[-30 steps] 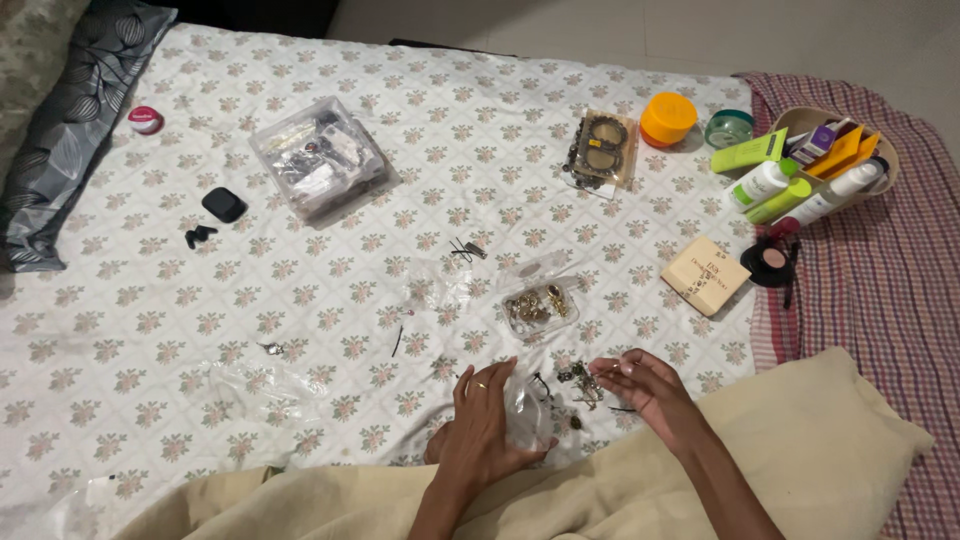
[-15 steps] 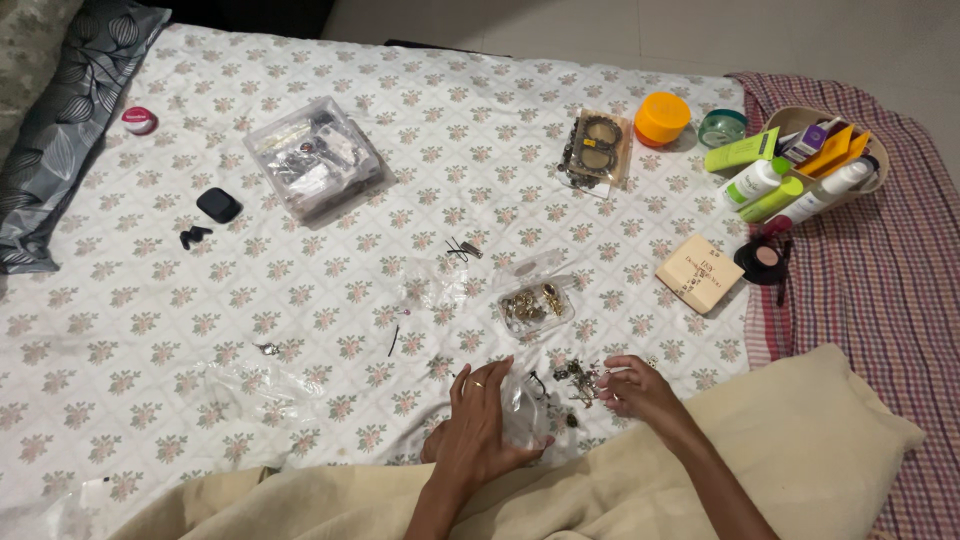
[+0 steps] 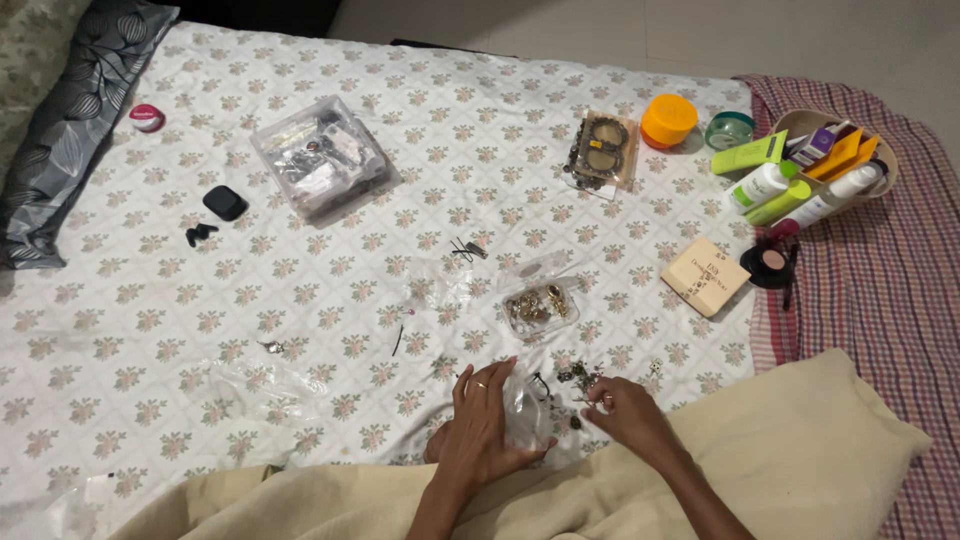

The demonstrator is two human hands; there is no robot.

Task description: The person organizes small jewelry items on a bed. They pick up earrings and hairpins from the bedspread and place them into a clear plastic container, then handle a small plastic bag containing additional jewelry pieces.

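My left hand (image 3: pixel 483 420) grips a small clear plastic pouch (image 3: pixel 527 410) on the floral bedsheet, a ring on one finger. My right hand (image 3: pixel 620 412) rests beside it, fingertips pinched on a small piece from the loose pile of dark metal jewellery (image 3: pixel 578 381). Just beyond lies a small clear box of gold-coloured jewellery (image 3: pixel 540 306) with its lid open.
A cream pillow (image 3: pixel 800 460) covers my lap. Further off lie empty clear pouches (image 3: pixel 265 382), a clear box of packets (image 3: pixel 320 155), bangles on a card (image 3: pixel 602 148), an orange jar (image 3: pixel 668 118), a tan box (image 3: pixel 705 274), a basket of tubes (image 3: pixel 815 165), a black case (image 3: pixel 224 203).
My right hand has drawn back from the right toward the jewellery pile and closed its fingertips on a piece. The left hand has stayed on the pouch.
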